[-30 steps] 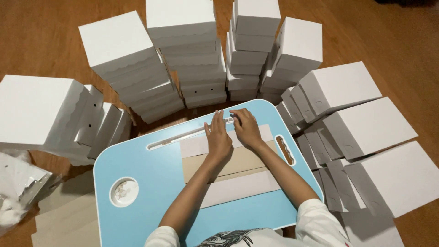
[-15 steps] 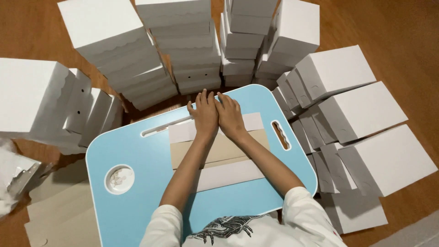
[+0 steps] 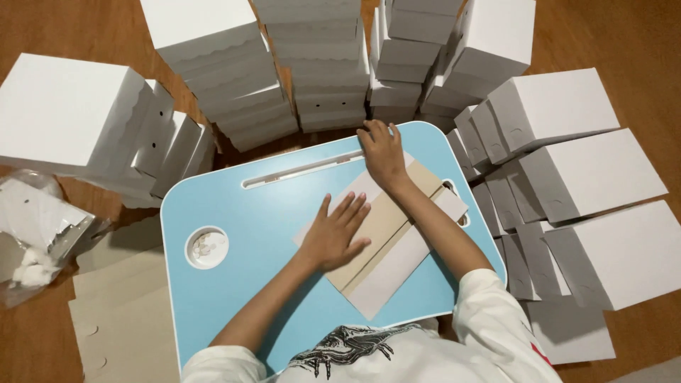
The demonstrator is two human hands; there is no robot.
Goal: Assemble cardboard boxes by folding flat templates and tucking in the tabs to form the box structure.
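Fingers spread flat, the left hand (image 3: 333, 234) presses on a flat-folded cardboard box blank (image 3: 386, 234), matte tan with white panels, lying slantwise on the smooth light-blue lap table (image 3: 234, 276). Farther on, the right hand (image 3: 383, 152) rests open, palm down, on the blank's far corner beside the table's long slot (image 3: 305, 169). Beyond stand stacked white boxes (image 3: 319, 71) with scalloped edges.

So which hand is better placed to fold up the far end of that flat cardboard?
Probably the right hand: it already rests on the flat cardboard's far end. The left hand lies flat on its middle, pinning it down.
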